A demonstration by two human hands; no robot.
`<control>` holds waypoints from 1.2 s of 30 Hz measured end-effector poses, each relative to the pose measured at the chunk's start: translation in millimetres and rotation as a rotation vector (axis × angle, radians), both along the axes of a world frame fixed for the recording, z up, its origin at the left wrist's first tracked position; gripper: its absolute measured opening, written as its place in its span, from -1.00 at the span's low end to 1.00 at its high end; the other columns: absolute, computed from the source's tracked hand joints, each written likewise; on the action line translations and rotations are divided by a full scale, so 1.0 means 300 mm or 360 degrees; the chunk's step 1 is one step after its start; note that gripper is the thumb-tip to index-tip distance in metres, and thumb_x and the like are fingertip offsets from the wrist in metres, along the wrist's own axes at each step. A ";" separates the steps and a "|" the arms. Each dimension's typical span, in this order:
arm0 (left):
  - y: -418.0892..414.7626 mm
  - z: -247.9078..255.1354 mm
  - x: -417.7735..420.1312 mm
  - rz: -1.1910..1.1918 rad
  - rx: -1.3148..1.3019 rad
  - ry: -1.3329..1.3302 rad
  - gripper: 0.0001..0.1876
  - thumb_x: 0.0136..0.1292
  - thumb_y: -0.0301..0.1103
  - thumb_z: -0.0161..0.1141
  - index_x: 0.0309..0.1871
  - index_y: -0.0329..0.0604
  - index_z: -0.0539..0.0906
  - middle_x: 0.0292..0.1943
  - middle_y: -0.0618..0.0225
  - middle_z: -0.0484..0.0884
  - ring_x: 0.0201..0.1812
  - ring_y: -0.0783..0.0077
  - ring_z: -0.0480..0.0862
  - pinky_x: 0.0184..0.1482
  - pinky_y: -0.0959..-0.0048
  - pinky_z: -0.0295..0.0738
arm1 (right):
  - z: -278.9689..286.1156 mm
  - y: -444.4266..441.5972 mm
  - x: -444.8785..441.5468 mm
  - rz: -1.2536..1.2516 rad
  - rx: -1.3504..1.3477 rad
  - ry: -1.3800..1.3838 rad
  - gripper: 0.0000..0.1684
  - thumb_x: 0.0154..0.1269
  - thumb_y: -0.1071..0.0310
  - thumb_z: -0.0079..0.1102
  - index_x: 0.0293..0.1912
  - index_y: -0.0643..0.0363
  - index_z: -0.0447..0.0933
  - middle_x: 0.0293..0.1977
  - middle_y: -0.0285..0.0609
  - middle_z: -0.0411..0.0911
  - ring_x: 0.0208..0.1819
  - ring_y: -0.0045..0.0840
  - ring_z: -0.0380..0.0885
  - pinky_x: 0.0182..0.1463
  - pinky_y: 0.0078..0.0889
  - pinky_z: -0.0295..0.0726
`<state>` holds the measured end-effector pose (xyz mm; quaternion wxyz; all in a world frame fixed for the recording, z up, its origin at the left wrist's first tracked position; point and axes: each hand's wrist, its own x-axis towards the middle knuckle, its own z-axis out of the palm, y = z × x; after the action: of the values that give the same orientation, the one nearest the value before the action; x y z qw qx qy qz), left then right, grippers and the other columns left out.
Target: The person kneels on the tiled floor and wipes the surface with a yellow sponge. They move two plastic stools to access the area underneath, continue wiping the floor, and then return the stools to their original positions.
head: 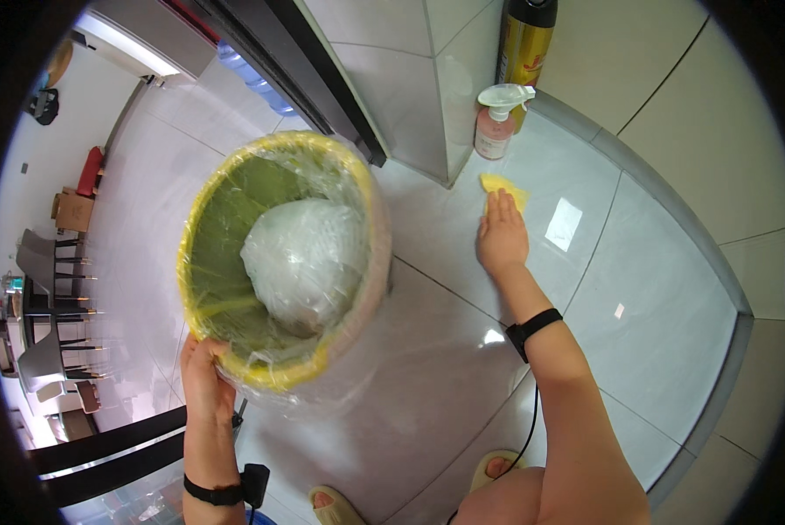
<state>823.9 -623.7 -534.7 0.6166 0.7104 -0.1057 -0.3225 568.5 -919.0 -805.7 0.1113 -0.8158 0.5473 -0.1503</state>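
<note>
My left hand [207, 374] grips the near left rim of a yellow-rimmed trash bin [192, 243], its thumb over the edge. A clear plastic liner covers the rim, and a knotted-looking, whitish plastic bag [307, 259] lies inside. The bin looks raised or tilted towards me. To the right, my right hand [504, 239] lies flat, palm down, on a yellow cloth [497, 184] against the glossy floor tiles. Just beyond the cloth stands a spray bottle [494, 134] with pink liquid and a white trigger head.
A yellow and black aerosol can [529, 49] stands behind the spray bottle, beside a tiled wall corner [446, 131]. A dark door frame [300, 65] rises beyond the bin. Grey skirting [668, 203] curves along the right wall. Chairs [38, 262] and a cardboard box [74, 211] are far left.
</note>
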 end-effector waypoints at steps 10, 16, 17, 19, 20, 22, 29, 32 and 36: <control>0.030 0.070 0.020 -0.0077 0.0088 0.0047 -0.54 -0.06 -0.61 -0.06 0.01 -0.39 0.48 -0.09 0.15 0.60 -0.11 0.30 0.62 0.01 0.41 0.53 | 0.044 -0.204 0.302 -0.0085 -0.0148 -0.0132 -0.42 0.27 0.45 -0.16 0.29 0.36 0.26 0.35 0.06 0.21 0.41 -0.17 0.16 0.45 -0.25 0.14; 0.030 0.075 0.006 -0.0098 0.0074 0.0002 -0.52 -0.04 -0.56 -0.03 0.06 -0.37 0.48 -0.06 0.17 0.59 -0.05 0.28 0.60 0.06 0.38 0.51 | 0.011 -0.150 0.111 -0.0029 -0.0046 0.0358 -0.49 0.37 0.35 -0.22 0.23 0.38 0.34 0.26 0.06 0.34 0.32 -0.27 0.30 0.38 -0.30 0.25; 0.017 0.078 -0.008 -0.0122 0.0049 0.0011 -0.52 -0.03 -0.56 -0.02 0.07 -0.36 0.47 -0.05 0.17 0.58 -0.04 0.28 0.60 0.07 0.38 0.51 | 0.006 -0.172 0.003 -0.0194 0.0012 0.0441 -0.50 0.37 0.36 -0.22 0.22 0.41 0.34 0.25 0.10 0.35 0.31 -0.26 0.32 0.37 -0.31 0.28; 0.022 0.074 -0.017 -0.0122 0.0026 0.0027 -0.52 -0.01 -0.54 -0.01 0.08 -0.36 0.46 -0.02 0.17 0.57 -0.02 0.28 0.59 0.08 0.37 0.50 | 0.100 -0.181 -0.235 -0.0612 0.0323 0.0225 -0.51 0.36 0.37 -0.23 0.16 0.49 0.36 0.22 0.21 0.36 0.28 -0.20 0.36 0.35 -0.32 0.31; 0.015 0.061 -0.021 -0.0122 -0.0002 0.0039 -0.52 0.00 -0.54 0.00 0.09 -0.36 0.46 -0.02 0.16 0.57 -0.01 0.27 0.58 0.09 0.36 0.49 | 0.090 -0.183 -0.400 -0.0461 -0.0069 0.0849 -0.50 0.37 0.35 -0.27 0.17 0.48 0.36 0.20 0.21 0.38 0.25 -0.16 0.39 0.32 -0.31 0.34; 0.029 0.053 -0.030 -0.0117 -0.0037 0.0075 -0.53 0.03 -0.52 0.02 0.11 -0.35 0.45 -0.02 0.17 0.56 -0.02 0.27 0.58 0.08 0.36 0.50 | 0.206 -0.138 -0.473 -0.0642 0.0162 -0.0042 -0.52 0.36 0.43 -0.20 0.21 0.42 0.33 0.19 0.22 0.39 0.26 -0.10 0.37 0.32 -0.27 0.35; -0.012 0.042 -0.090 -0.0161 -0.0095 0.0322 -0.69 0.11 -0.55 0.00 -0.03 -0.32 0.44 -0.10 0.19 0.56 -0.14 0.32 0.60 -0.10 0.38 0.56 | 0.229 0.443 -0.055 0.1097 -0.0174 0.0661 -0.45 0.38 0.40 -0.24 0.32 0.38 0.21 0.31 0.16 0.26 0.32 -0.04 0.28 0.32 -0.14 0.35; -0.022 0.116 -0.163 -0.0131 -0.0145 0.0297 -0.70 0.12 -0.53 -0.01 -0.04 -0.31 0.44 -0.11 0.19 0.55 -0.16 0.31 0.60 -0.13 0.38 0.57 | 0.312 0.486 -0.084 0.0427 0.0468 -0.0031 -0.43 0.39 0.41 -0.27 0.35 0.34 0.17 0.32 0.19 0.23 0.36 -0.08 0.22 0.43 -0.18 0.17; -0.032 0.094 -0.172 -0.0299 -0.0103 0.0389 -0.64 0.20 -0.44 0.03 0.07 -0.37 0.45 0.00 0.18 0.58 -0.03 0.29 0.62 0.07 0.34 0.54 | 0.168 0.288 -0.480 -0.0213 -0.0185 -0.0055 -0.43 0.37 0.46 -0.31 0.36 0.30 0.16 0.31 0.10 0.26 0.29 -0.12 0.32 0.33 -0.17 0.34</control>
<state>772.5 -633.3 -506.7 0.6146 0.6325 -0.1064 -0.4593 424.6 -832.5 -755.3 0.0629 -0.7798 0.5889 -0.2028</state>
